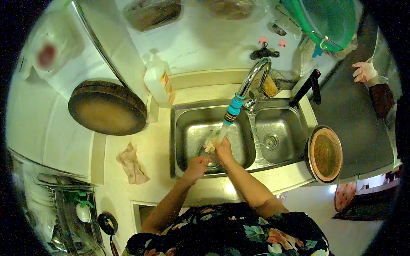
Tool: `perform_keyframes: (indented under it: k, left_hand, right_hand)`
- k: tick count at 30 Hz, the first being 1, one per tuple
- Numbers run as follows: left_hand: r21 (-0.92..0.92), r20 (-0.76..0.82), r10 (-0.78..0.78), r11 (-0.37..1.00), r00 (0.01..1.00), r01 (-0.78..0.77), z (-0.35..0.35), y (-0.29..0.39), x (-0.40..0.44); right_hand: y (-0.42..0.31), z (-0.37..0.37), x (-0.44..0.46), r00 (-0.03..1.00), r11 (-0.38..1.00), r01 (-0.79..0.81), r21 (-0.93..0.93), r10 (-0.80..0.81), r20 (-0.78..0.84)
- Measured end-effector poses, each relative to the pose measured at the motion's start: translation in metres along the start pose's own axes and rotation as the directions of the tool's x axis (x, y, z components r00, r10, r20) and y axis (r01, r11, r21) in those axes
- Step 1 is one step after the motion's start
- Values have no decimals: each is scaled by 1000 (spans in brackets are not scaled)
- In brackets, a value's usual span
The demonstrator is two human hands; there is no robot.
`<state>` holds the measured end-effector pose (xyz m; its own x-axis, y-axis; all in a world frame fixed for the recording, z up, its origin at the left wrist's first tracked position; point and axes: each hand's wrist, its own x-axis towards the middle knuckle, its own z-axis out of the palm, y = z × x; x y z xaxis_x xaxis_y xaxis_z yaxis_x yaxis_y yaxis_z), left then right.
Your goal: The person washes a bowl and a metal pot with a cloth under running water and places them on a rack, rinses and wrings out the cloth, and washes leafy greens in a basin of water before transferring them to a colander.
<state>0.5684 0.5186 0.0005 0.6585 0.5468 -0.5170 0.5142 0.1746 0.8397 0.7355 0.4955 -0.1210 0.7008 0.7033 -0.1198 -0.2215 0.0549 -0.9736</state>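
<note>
Water runs from the steel faucet with its turquoise nozzle [233,109] into the large left basin [192,126] of a double sink. Under the stream my right hand [223,151] is closed around a small pale, yellowish item [209,146], too small to name. My left hand [197,167] is lower and to the left, over the basin's front part, its fingers curled together near a dark, roundish thing at the basin's bottom. Whether the left fingers hold anything is hidden.
A beige cloth [133,165] lies left of the sink, and a white bottle [159,81] stands behind it. A round wooden board [106,107] leans at the left. A strainer bowl [325,154] sits to the right. Another person's hand [364,71] shows at the far right.
</note>
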Motion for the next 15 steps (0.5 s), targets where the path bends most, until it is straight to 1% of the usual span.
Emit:
perform_keyframes:
  k: [1,2,4,7,8,9,10,11,12,13,14,15]
  left_hand:
    - [-25,5,-11,1000,1000,12,0,-3,2]
    - [40,-4,40,998,999,-40,-2,-5,2]
    - [171,-18,148,975,989,-142,-8,-6,2]
    - [48,50,69,996,996,-71,-4,1,-2]
    - [113,-11,150,982,989,-148,2,-6,3]
    - [183,-66,233,959,970,-218,10,-15,10]
    - [255,-115,318,925,941,-281,16,-23,18]
    - [261,-152,320,926,935,-274,21,-22,20]
    - [266,-191,320,927,928,-265,26,-20,22]
    - [267,-229,319,929,920,-255,29,-20,23]
    - [270,-232,313,930,921,-248,29,-22,26]
    - [272,-236,307,932,922,-241,28,-24,32]
  right_hand:
    - [3,-6,3,998,994,65,-87,-64,20]
    - [5,-11,6,991,976,133,-170,-128,41]
    - [-17,-17,8,983,887,183,-424,-159,90]
    - [-8,-16,10,995,988,-23,-152,7,-101]
    - [-12,-11,6,982,995,-98,-35,91,-165]
    - [-24,0,-2,962,979,-178,100,195,-193]
    - [-36,10,-11,936,942,-248,226,294,-196]
    - [-61,20,-25,911,881,-317,353,386,-146]
    - [-80,28,-37,891,821,-367,438,445,-89]
    - [-91,35,-46,875,779,-405,479,482,-45]
    - [-34,31,-28,891,832,-343,435,435,-130]
    - [-42,31,-35,904,838,-349,420,419,-85]
